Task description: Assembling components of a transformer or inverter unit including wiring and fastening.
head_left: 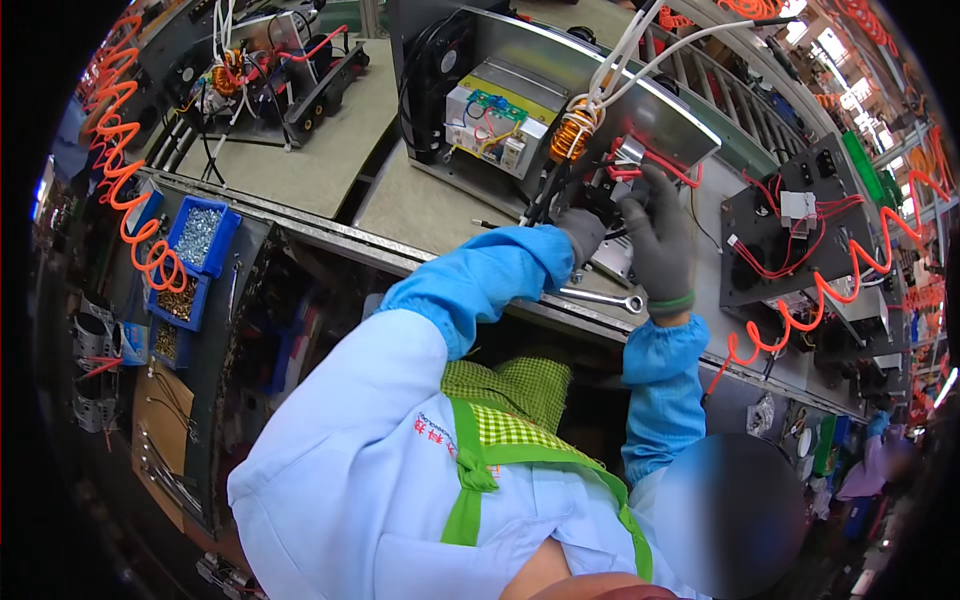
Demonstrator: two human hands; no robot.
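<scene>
Both my hands wear grey gloves below blue sleeves and work at the near corner of an open metal chassis (640,95). My left hand (582,232) is closed on a black component at that corner, just under a bundle of black cables (545,190). My right hand (660,240) is beside it, fingers curled around red wires (668,165) at the same spot. A copper wound coil (573,132) with white leads sits just above the hands. A steel wrench (603,298) lies on the bench edge below my hands.
Blue bins of screws (200,232) and brass parts (180,298) hang at the left. Orange coiled hoses hang at the left (120,170) and right (800,320). Another chassis (270,70) stands far left, and a black panel with red wiring (790,240) at the right.
</scene>
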